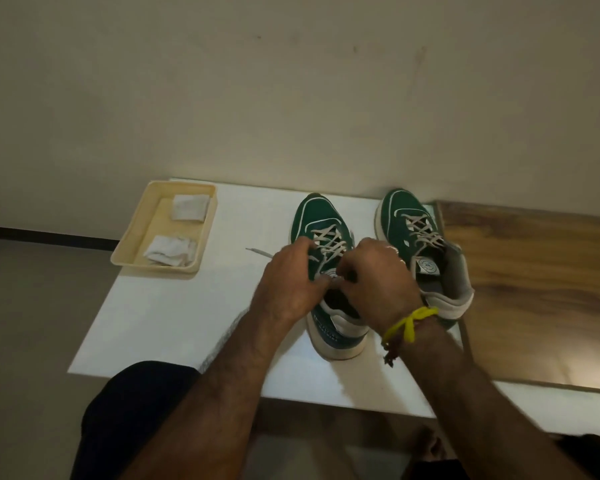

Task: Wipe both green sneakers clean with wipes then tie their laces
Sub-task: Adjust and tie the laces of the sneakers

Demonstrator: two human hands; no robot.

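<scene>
1. The 2 green sneakers stand side by side on the white desk (174, 323), toes pointing away from the person, so the tongues and laces face the wearer of the camera and are easy to reach.
2. Both hands meet over the left sneaker (323, 265), at the top of its tongue. The left hand (288, 282) has its fingers curled in, its grip apparently pinching a lace strand; the right hand (378, 275) is likewise clenched on lace at the same spot. The fingertips hide the exact hold.
3. 1 loose lace end (257, 252) trails left across the desk, which suggests the knot is not yet finished.
4. The right sneaker (420, 247) sits just beside the first, apart from both hands, with no bow visible; it likely waits its turn.
5. 2 crumpled wipes (170, 252) lie in the beige tray (132, 247) at the far-left corner, set aside clear of the tying, so the wiping seems done.
</scene>
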